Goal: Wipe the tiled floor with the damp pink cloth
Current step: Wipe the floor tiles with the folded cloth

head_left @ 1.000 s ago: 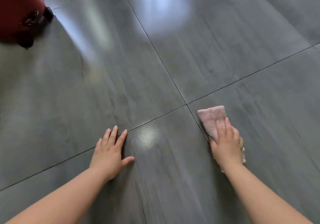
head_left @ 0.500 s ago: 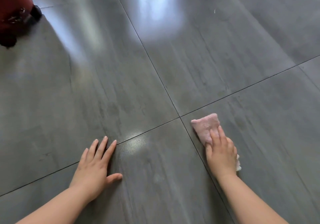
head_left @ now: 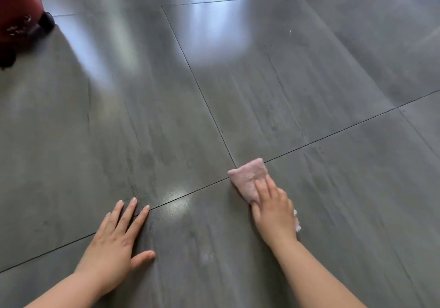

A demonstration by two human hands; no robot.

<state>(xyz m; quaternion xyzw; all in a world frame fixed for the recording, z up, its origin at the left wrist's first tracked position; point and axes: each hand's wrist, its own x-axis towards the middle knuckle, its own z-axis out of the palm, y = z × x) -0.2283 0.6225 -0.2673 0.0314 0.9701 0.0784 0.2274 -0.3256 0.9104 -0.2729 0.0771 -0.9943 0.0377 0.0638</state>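
Pink cloth (head_left: 247, 182) now over grout crossing.

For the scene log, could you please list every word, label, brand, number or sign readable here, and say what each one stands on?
None: no readable text anywhere in the head view.
Red suitcase: pale flecks near its wheel, too blurred to say whether they are lettering.
Pink cloth under the right hand: no label visible.
Tiled floor and left hand: no markings.

Pink cloth (head_left: 247, 179): folded, flat under right hand (head_left: 273, 214) fingers, tip poking fwd. Grey tiled floor (head_left: 273, 88), glossy, beneath both hands.
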